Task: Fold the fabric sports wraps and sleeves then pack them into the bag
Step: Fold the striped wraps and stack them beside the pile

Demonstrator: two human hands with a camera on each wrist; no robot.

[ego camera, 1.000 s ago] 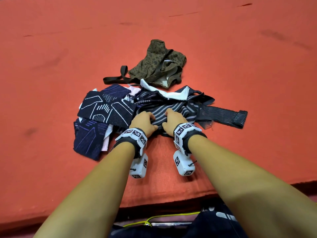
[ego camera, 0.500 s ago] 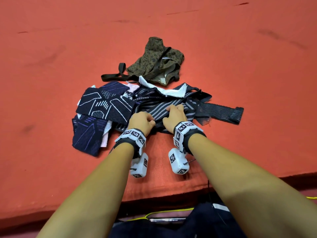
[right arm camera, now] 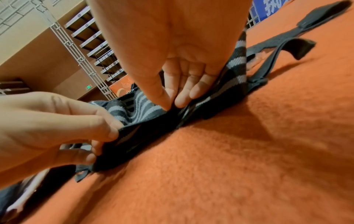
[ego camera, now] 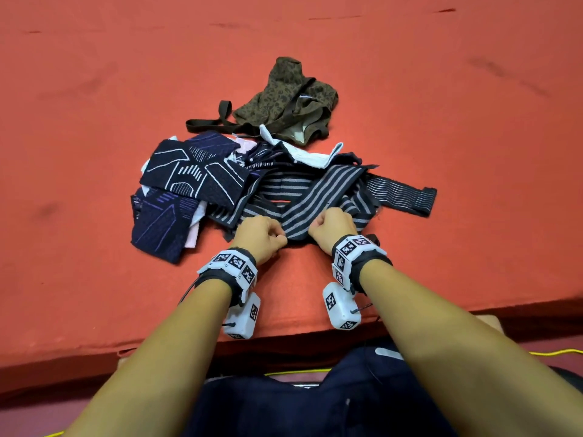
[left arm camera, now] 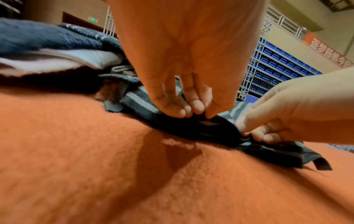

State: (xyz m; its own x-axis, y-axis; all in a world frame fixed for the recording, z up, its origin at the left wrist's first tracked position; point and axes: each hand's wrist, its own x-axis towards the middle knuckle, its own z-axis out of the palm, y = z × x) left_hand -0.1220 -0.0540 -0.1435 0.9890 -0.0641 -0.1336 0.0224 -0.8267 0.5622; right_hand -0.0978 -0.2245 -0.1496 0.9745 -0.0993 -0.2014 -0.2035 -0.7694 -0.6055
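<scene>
Striped wrap (ego camera: 318,192) is pinched at its near edge by the left hand (ego camera: 260,236) and right hand (ego camera: 331,230), side by side on the orange desk (ego camera: 441,137); its length runs away toward the far right, the camouflage bag (ego camera: 284,99) beyond.

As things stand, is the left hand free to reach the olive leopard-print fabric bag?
Probably not yet: the left hand is pinching the black-and-grey striped wrap, and the olive leopard-print fabric bag lies beyond the pile.
</scene>
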